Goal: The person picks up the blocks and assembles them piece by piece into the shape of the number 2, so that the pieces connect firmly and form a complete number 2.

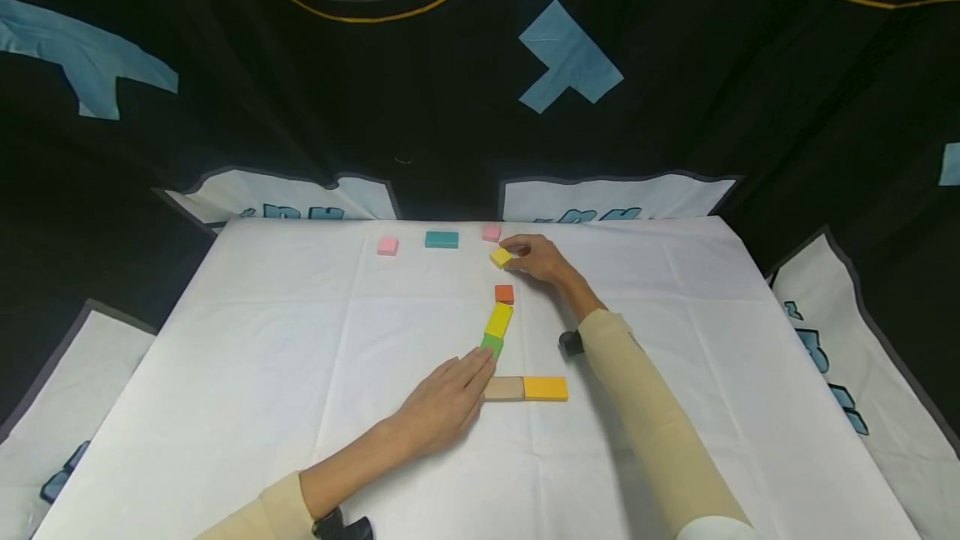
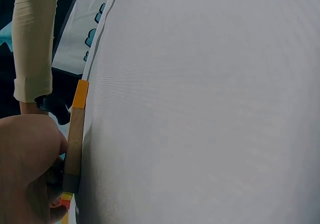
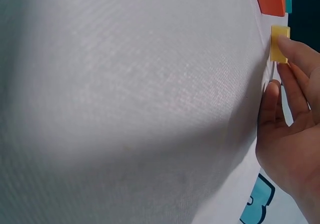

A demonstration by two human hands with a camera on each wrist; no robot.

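Note:
My right hand [image 1: 536,258] pinches a small yellow block [image 1: 500,257] between thumb and fingers near the back of the table; the right wrist view shows the thumb across this block [image 3: 275,46]. Closer in, my left hand [image 1: 442,407] lies with its fingers straight, fingertips at a green block [image 1: 491,343] and partly covering it. From the green block a longer yellow block [image 1: 498,319] and an orange-red block [image 1: 504,294] run away in a line. By the left fingers, a plain wooden block [image 1: 503,388] meets an orange block [image 1: 545,388] end to end.
At the back of the white table [image 1: 637,290] sit a pink block [image 1: 387,246], a teal block [image 1: 442,239] and another pink block [image 1: 491,232], the latter close beyond the right fingertips. Behind the table edge hangs black cloth [image 1: 450,132].

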